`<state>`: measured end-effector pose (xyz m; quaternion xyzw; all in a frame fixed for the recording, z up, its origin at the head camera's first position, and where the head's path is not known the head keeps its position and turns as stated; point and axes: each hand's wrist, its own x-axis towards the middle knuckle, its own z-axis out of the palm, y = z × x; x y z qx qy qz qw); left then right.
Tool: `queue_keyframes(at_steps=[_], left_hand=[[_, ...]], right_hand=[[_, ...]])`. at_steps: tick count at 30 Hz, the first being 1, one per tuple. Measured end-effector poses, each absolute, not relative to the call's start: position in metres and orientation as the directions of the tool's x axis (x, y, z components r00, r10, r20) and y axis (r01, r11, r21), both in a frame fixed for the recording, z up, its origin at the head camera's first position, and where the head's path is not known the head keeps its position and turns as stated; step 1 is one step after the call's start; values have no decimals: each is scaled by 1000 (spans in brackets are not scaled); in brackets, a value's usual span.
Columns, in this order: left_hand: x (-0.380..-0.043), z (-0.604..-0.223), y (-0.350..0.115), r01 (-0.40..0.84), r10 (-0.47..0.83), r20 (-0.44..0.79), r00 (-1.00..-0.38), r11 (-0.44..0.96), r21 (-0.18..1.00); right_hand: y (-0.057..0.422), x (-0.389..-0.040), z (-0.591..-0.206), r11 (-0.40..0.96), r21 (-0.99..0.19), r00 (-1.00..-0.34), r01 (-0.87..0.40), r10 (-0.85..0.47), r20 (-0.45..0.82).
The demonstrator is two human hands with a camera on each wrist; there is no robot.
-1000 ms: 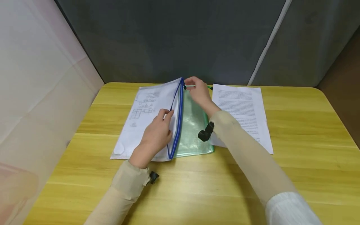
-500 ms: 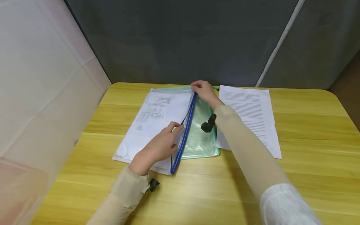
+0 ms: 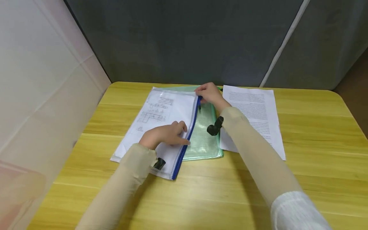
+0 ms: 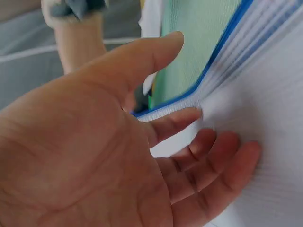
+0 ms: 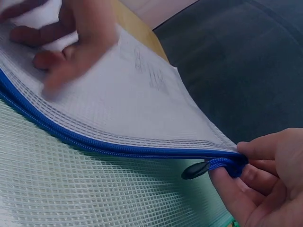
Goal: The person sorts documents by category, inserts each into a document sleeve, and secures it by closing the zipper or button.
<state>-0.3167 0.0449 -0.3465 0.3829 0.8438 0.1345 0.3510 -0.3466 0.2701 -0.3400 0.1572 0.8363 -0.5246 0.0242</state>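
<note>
A mesh zipper document pouch (image 3: 184, 108) with a blue zipper edge holds a white sheet printed with drawings. My right hand (image 3: 211, 95) pinches its far right corner, thumb on one side and fingers on the other. Beside those fingers hangs a blue cord with a black zipper pull (image 5: 195, 170). My left hand (image 3: 169, 134) hovers over or lightly touches the pouch near the zipper, its fingers loosely bent and gripping nothing; contact is hard to tell. Beneath the pouch lies a green mesh pouch (image 3: 204, 140), partly covered.
A printed sheet of paper (image 3: 254, 111) lies to the right of the green pouch, partly under my right forearm. The wooden table (image 3: 230, 198) meets a dark panel (image 3: 184, 41) at the back. A pale panel (image 3: 43, 95) rises on the left.
My right hand went from the far end of the zipper to pinching the pouch's corner. The pouch shifted right and its gaping mouth came together. My left hand let go of its edge.
</note>
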Motion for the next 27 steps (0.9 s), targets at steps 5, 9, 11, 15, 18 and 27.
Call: queue_keyframes(at_steps=[5,9,11,15,18,27], left_hand=[[-343,-356,63,404,744,-444,-499,653,640],[-356,-368,75,166,697,-373,-613,575,801],[-360,-373,81,51,650,-351,-674,515,856],[-363,-381,92,-70,569,-308,-763,401,913],[-362,-383,100,-67,530,-279,-801,384,921],[-361,-382,112,21,473,-200,-858,422,907]], right_hand=[[268,-342,-335,386,-865,-939,321,245,-240],[266,-341,-334,352,-866,-928,355,246,-280],[265,-340,-336,330,-869,-923,368,244,-298],[264,-339,-338,286,-871,-907,400,260,-331],[264,-338,-338,273,-868,-897,415,280,-341],[260,-335,-334,284,-872,-898,398,314,-308]])
